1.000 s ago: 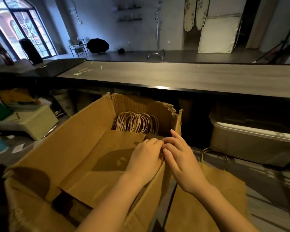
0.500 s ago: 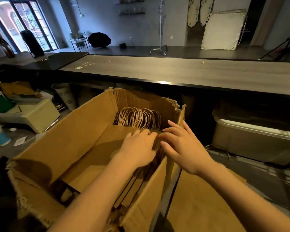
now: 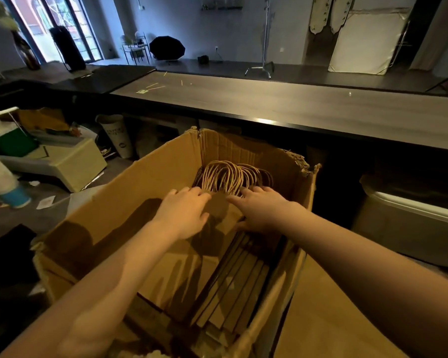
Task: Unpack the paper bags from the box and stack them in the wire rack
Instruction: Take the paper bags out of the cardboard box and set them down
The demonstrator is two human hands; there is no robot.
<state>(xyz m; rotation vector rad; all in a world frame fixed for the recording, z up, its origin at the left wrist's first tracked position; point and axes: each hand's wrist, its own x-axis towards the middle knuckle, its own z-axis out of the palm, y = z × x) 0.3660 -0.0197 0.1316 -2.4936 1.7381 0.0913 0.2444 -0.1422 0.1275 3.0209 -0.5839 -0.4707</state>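
Observation:
A large open cardboard box fills the middle of the view. Inside it, brown paper bags are packed on edge along the right wall, their twine handles bunched at the far end. Both my hands are inside the box, just in front of the handles. My left hand lies spread on a flat bag. My right hand covers the bag's right edge with its thumb tucked under it. Another flat paper bag lies outside the box to the right; the wire rack under it is hidden.
A long dark-edged counter runs across behind the box. A grey bin sits at the right under it. At the left are a cream box, a paper cup and a white and blue roll.
Both hands have moved from the box's right wall deeper into the box, up to the handles. The right hand now sits on the bag's edge instead of over the wall.

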